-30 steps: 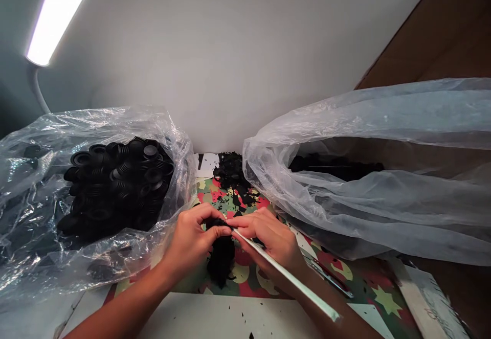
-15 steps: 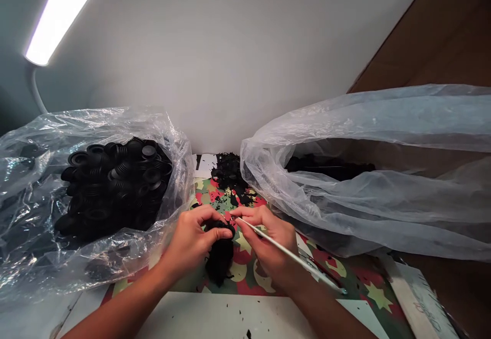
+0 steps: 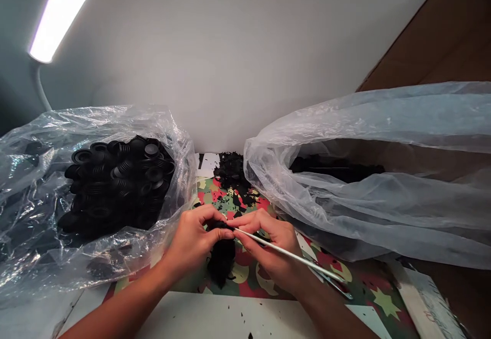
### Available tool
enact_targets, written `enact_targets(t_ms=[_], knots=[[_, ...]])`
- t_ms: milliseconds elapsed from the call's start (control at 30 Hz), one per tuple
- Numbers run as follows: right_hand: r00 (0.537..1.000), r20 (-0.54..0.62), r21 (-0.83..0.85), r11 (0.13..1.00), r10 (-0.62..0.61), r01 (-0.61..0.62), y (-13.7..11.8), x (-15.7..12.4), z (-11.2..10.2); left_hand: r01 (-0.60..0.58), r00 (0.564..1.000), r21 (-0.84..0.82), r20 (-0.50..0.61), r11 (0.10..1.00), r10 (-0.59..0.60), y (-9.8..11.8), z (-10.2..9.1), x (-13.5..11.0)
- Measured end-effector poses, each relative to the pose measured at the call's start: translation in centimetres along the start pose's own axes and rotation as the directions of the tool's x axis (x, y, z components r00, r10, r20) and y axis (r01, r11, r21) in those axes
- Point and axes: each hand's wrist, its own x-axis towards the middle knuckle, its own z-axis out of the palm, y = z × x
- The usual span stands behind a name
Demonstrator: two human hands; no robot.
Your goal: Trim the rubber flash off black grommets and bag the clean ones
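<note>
My left hand (image 3: 195, 236) is closed, with thumb and fingers pinching a small black rubbery piece (image 3: 220, 224), mostly hidden by the fingers. My right hand (image 3: 273, 239) grips a thin, pale stick-like tool (image 3: 318, 267). The tool's near end slants down to the right past my wrist, while its tip is up by the black piece. Fingertips of both hands meet there. Just below lies a dark clump of black material (image 3: 221, 266) on the patterned red, green and yellow sheet (image 3: 385, 302).
At left a clear plastic bag (image 3: 34, 190) holds many black round caps (image 3: 123, 175). Another bag (image 3: 364, 201) opens at right with black pieces inside. Black scraps (image 3: 232, 170) lie between them. A lit lamp (image 3: 65, 14) hangs upper left; cardboard (image 3: 452, 37) stands right.
My right fingers have moved closer to the left ones and now touch the black piece. The tool's tip has dropped slightly and lies at the left thumb. The view has shifted slightly.
</note>
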Motion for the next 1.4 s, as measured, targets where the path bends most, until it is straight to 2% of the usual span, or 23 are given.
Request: enact_targets(t_ms=[233,333,467,600,733,800,967,1033,1133,1200,1267,1400], knots=[[0.984,-0.038,-0.107,0.979,-0.176,0.171,0.3,-0.2,0.6,0.024,1.000,-0.007,-0.018,1.000,-0.024,-0.2,0.2,-0.1],[0.975,-0.108,-0.170,0.970,-0.194,0.174,0.4,-0.1,1.0,0.071,0.997,-0.076,-0.017,0.995,-0.072,-0.2,0.1,-0.1],[0.975,-0.212,-0.180,0.983,-0.066,0.028,1.0,0.3,0.8,0.131,0.991,-0.270,0.045,0.954,-0.123,-0.1,-0.1,0.3],[0.971,-0.204,-0.016,0.992,0.122,-0.127,1.9,0.8,0.1,0.186,0.981,-0.509,0.136,0.841,-0.135,-0.5,-0.3,0.7],[0.938,-0.153,0.214,0.937,0.311,-0.276,2.1,0.9,0.0,0.242,0.970,-0.577,0.154,0.780,-0.187,-1.0,-0.3,0.7],[0.924,-0.165,0.242,0.922,0.346,-0.302,1.8,0.8,0.1,0.268,0.963,-0.571,0.165,0.776,-0.212,-1.1,-0.2,0.6],[0.914,-0.236,0.194,0.938,0.329,-0.287,0.8,0.6,0.1,0.298,0.953,-0.559,0.122,0.774,-0.278,-1.2,0.2,0.7],[0.926,-0.255,0.173,0.956,0.277,-0.238,0.7,0.6,0.2,0.301,0.949,-0.558,0.098,0.773,-0.299,-1.3,0.3,0.7],[0.943,-0.277,0.155,0.978,0.182,-0.143,0.4,0.4,0.9,0.285,0.953,-0.565,0.078,0.774,-0.294,-1.5,0.4,0.7],[0.940,-0.278,0.200,0.969,0.200,-0.147,0.2,0.3,1.4,0.258,0.960,-0.582,0.064,0.771,-0.273,-1.6,0.4,0.6],[0.944,-0.255,0.237,0.960,0.211,-0.150,0.1,0.1,1.7,0.242,0.964,-0.607,0.059,0.757,-0.260,-1.8,0.5,0.6],[0.980,-0.167,0.158,0.984,0.107,-0.080,-0.1,-0.3,1.7,0.225,0.969,-0.643,0.070,0.732,-0.237,-2.1,0.5,0.5]])
